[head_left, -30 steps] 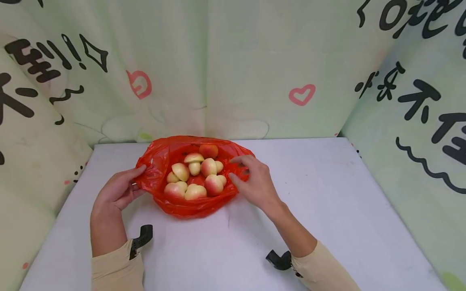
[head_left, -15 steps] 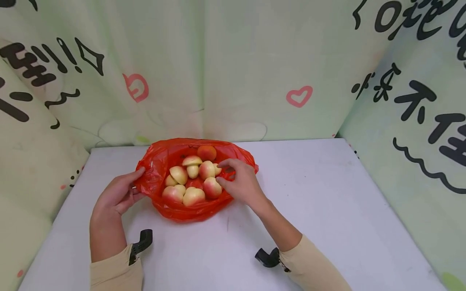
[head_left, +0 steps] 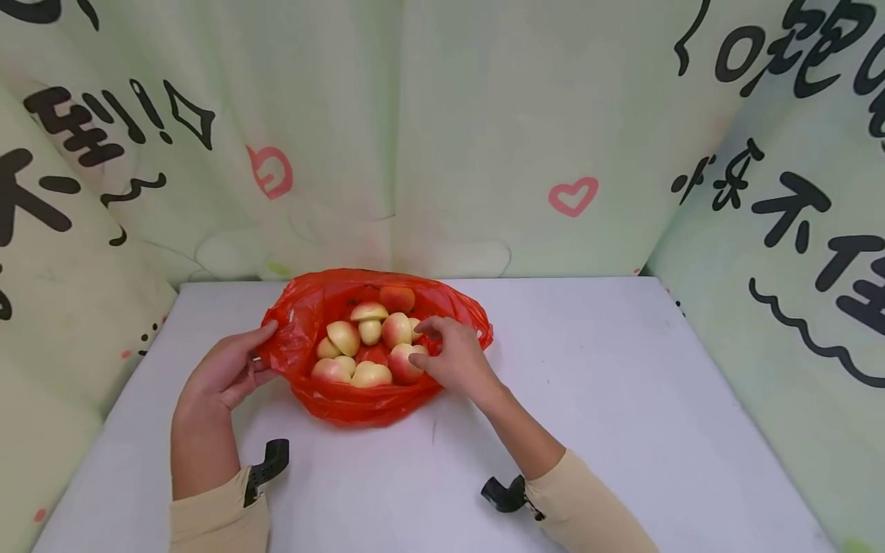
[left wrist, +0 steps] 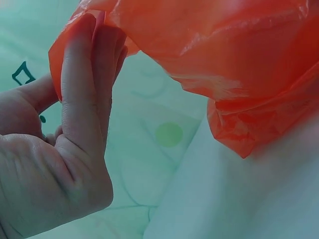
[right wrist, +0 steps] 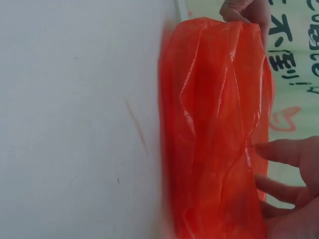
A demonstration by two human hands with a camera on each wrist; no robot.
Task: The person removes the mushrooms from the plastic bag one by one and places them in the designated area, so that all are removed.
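Note:
A red plastic bag sits with its mouth spread wide. Inside lie several mushroom-shaped pieces, pale yellow with pink-red caps; one mushroom-shaped piece stands upright. My left hand pinches the bag's left edge between thumb and fingers, and the left wrist view shows the film between them. Over the right side of the opening reaches my right hand, thumb and fingers parted and curved. Its thumb tip is right at a pink-capped piece, its fingertips beside another. The bag's side hides its contents in the right wrist view.
The bag rests on a white table near its back edge. Pale green curtains with black writing and pink hearts enclose the back and sides. A black wrist mount juts from the right sleeve, another from the left.
My right hand has moved left from the bag's right rim, in over the pieces. My left hand keeps its grip on the left edge. The head view has shifted slightly.

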